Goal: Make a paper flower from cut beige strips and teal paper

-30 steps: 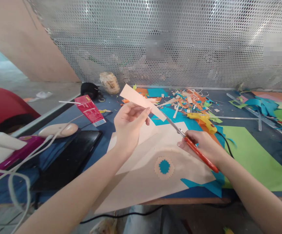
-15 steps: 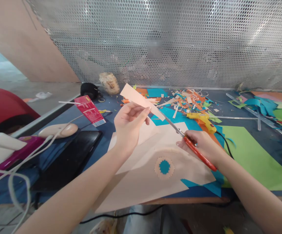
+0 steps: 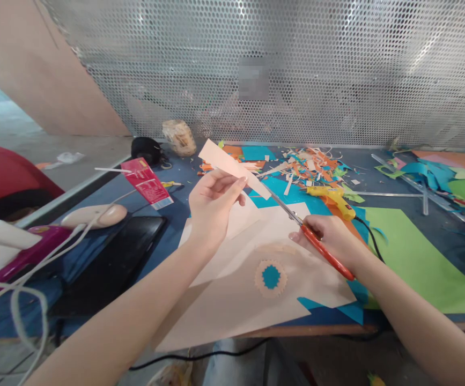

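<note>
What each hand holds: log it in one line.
left hand: pinches pale peach paper strip | right hand: holds orange-red-handled metal scissors | blades: at strip's lower end

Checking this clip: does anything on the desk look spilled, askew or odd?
Paper scraps lie strewn in a messy heap before the perforated panel, and the large pale sheet sits askew, a corner jutting past the desk edge. The scissors in the right hand look normal.
</note>
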